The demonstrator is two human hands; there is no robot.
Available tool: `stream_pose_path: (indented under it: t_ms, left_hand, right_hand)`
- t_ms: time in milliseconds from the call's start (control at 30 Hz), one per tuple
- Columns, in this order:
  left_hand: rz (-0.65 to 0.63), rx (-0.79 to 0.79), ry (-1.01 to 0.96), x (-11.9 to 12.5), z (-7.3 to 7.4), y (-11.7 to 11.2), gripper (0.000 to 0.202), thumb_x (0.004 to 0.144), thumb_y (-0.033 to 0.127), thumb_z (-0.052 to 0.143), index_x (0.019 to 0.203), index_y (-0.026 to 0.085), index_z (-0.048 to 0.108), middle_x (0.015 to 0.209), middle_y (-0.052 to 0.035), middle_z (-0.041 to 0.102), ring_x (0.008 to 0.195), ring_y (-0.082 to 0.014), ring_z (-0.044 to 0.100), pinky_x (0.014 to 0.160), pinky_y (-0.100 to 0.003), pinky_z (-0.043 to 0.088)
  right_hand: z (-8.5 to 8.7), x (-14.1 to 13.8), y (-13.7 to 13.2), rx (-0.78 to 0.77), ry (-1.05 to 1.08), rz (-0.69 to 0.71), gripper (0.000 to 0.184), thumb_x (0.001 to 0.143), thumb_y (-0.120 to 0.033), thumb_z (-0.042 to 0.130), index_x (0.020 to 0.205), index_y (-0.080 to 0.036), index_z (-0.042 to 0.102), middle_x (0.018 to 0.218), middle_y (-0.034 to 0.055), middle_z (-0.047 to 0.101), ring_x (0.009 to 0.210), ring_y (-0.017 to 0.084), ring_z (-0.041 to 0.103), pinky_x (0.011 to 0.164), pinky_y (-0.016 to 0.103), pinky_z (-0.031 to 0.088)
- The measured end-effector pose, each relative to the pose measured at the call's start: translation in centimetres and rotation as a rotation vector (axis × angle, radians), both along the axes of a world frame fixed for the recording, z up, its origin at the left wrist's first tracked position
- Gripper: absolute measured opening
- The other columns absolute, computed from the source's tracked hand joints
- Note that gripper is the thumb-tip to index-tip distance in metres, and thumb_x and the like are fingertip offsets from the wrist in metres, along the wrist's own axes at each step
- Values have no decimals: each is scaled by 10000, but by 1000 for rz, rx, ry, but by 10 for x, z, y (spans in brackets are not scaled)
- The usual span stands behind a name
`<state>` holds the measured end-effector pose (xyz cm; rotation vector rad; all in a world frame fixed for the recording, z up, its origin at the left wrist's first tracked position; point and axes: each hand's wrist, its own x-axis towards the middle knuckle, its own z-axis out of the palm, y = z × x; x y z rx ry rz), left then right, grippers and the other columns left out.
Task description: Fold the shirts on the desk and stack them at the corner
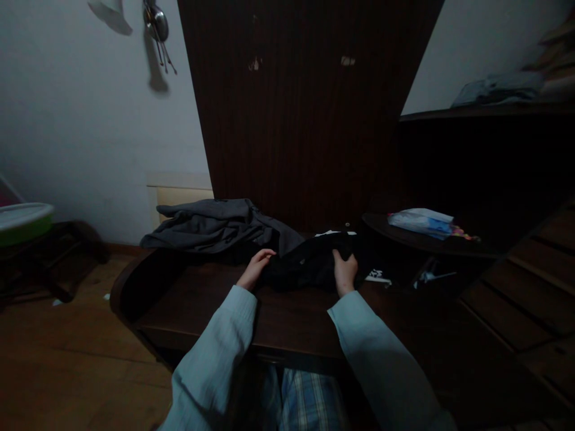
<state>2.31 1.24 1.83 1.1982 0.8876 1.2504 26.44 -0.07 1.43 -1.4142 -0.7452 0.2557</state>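
A dark, crumpled piece of black clothing (309, 266) lies on the brown wooden desk (193, 308) in front of me. My left hand (256, 269) grips its left end, with the fingertips partly hidden in the dark cloth. At the right side, my right hand (345, 272) is closed on the same cloth, thumb on top. White lettering (376, 276) shows just right of that hand. Behind and to the left is a rumpled grey garment (215, 224), heaped along the back of the desk and touching the black cloth.
On the low rounded shelf (381, 230) at right lies a white and blue plastic packet (422, 221). Folded clothes (498, 88) rest on the higher shelf. A tall dark panel (296, 120) stands behind the desk. At far left is a green tub (27, 226) on a dark stand.
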Motion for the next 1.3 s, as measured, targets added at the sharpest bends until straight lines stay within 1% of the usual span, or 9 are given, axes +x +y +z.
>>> stream_pose_path:
  t_ms: [67, 167, 267, 333, 467, 567, 733, 1000, 1300]
  left_hand:
    - [-33, -32, 3, -1, 0, -2, 126, 546, 116, 498, 637, 167, 569, 557, 56, 508, 504, -67, 441, 485, -168, 311]
    - [20, -81, -1, -2, -2, 0, 102, 532, 105, 466, 586, 166, 529, 500, 65, 451, 461, -61, 400, 463, -170, 282]
    - [67, -140, -17, -1, -2, 2, 122, 520, 110, 487, 602, 162, 561, 512, 55, 493, 475, -71, 427, 480, -182, 298]
    - [51, -164, -34, 0, 0, 0, 135, 528, 137, 527, 639, 156, 600, 552, 36, 545, 509, -87, 467, 503, -194, 328]
    - [-30, -226, -128, 1, 6, -7, 265, 627, 391, 578, 702, 145, 638, 666, -17, 616, 620, -133, 550, 591, -233, 402]
    - [-56, -239, -83, 1, 8, -10, 423, 621, 557, 594, 705, 145, 631, 660, -18, 609, 644, -141, 561, 629, -250, 416]
    - [-14, -165, 150, 3, 5, -9, 413, 444, 399, 785, 730, 148, 623, 672, 7, 607, 653, -122, 550, 636, -230, 397]
    - [-42, -74, 130, 3, -1, -5, 354, 418, 380, 783, 610, 150, 594, 595, 34, 577, 606, -107, 531, 624, -222, 405]
    - [353, -31, -176, -9, 4, 2, 338, 526, 350, 737, 780, 157, 626, 779, -5, 645, 763, -138, 590, 716, -233, 443]
  right_hand:
    - [-3, 2, 3, -6, 76, -2, 336, 613, -346, 562, 837, -105, 629, 909, 135, 673, 888, 265, 605, 814, 380, 447]
    - [-5, 5, 5, 25, 168, -80, 342, 651, -344, 517, 871, -99, 609, 943, 138, 662, 899, 254, 600, 810, 375, 455]
    - [-3, -5, -4, 119, 10, -94, 359, 696, -356, 486, 937, -109, 584, 967, 133, 647, 943, 248, 581, 848, 385, 440]
    - [-2, -19, -15, 182, -241, 78, 330, 697, -313, 494, 961, -132, 573, 938, 112, 647, 928, 242, 582, 850, 388, 442]
    - [-2, -51, -36, 242, -789, 649, 383, 610, -125, 488, 976, -191, 576, 955, 72, 635, 935, 222, 572, 850, 375, 456]
    - [-3, -64, -44, 230, -995, 819, 467, 588, -72, 478, 1030, -192, 566, 1014, 72, 625, 982, 216, 553, 891, 381, 445]
    - [-1, -65, -47, 210, -1080, 814, 540, 624, -74, 482, 1155, -166, 516, 1124, 86, 595, 1061, 214, 518, 951, 395, 414]
    - [-3, -64, -47, 210, -1092, 772, 542, 641, -68, 478, 1172, -172, 508, 1162, 85, 576, 1067, 206, 522, 942, 382, 422]
    - [-2, -64, -45, 223, -1083, 604, 330, 732, -130, 483, 1042, -185, 578, 922, 77, 622, 870, 210, 567, 796, 359, 457]
